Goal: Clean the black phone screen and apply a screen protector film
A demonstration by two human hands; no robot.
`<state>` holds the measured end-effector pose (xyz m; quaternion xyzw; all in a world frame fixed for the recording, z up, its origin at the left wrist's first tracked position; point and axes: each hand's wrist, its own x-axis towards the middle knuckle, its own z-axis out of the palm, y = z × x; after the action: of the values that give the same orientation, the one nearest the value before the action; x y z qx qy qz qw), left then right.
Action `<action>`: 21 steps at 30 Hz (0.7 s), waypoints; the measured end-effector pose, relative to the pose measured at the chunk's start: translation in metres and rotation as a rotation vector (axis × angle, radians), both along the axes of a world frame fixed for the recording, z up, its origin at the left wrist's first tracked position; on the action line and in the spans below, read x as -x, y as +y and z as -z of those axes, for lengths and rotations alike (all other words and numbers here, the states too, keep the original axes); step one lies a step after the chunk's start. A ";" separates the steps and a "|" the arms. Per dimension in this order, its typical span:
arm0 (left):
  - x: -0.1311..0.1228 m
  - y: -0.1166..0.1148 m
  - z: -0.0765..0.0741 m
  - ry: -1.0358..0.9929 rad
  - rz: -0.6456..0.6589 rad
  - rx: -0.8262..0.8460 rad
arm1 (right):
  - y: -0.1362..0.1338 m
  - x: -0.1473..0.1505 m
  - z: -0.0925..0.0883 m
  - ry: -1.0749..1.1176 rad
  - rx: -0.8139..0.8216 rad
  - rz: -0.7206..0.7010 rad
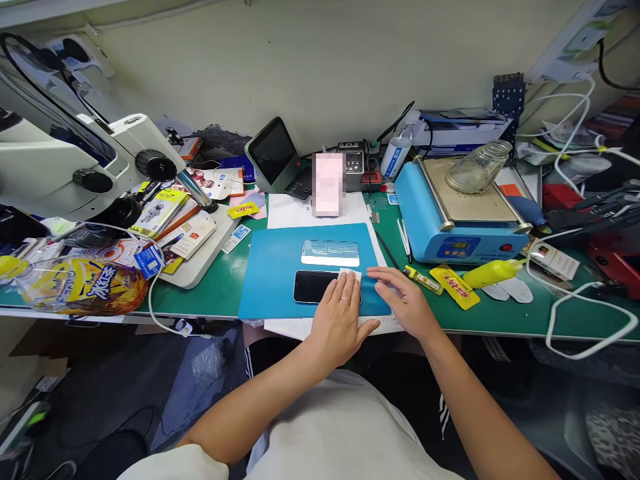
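Note:
A phone (314, 287) with a dark screen lies face up on a blue mat (270, 267). My left hand (337, 313) rests over the phone's right part, its fingers straight and pressing a white wipe (351, 274) on the glass, thumb out to the side. The wipe is partly hidden under the fingers. Just right of the phone, my right hand (403, 300) is held with loosely curved fingers apart and nothing visible in it. Behind the phone lies a clear rectangular sheet (331, 253) with white reflections, looking like a screen protector.
A blue heating machine (450, 230) carries a glass jar (480, 167) at the right. Near it lie a yellow squeeze bottle (493, 273) and tweezers (403, 237). At left stand a microscope (95, 167) and a lying tea bottle (85, 287). A blurred pink object (329, 185) stands behind the mat.

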<state>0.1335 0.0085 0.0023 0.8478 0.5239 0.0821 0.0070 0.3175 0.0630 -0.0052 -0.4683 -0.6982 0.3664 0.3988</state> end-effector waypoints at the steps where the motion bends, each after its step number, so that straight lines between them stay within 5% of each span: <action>1: 0.002 -0.004 0.000 0.007 0.004 0.002 | 0.000 0.000 0.000 -0.003 -0.001 0.000; 6: 0.009 -0.023 0.001 0.033 0.021 0.006 | 0.000 0.001 -0.002 -0.019 0.000 -0.005; 15: -0.005 0.009 0.000 -0.017 0.006 -0.005 | 0.000 0.001 -0.001 -0.031 -0.021 0.002; 21: 0.004 -0.008 0.002 -0.032 0.028 -0.010 | -0.002 0.001 -0.004 -0.039 -0.020 0.003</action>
<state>0.1298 0.0007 0.0002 0.8535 0.5116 0.0982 0.0121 0.3167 0.0611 -0.0016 -0.4723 -0.7087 0.3497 0.3904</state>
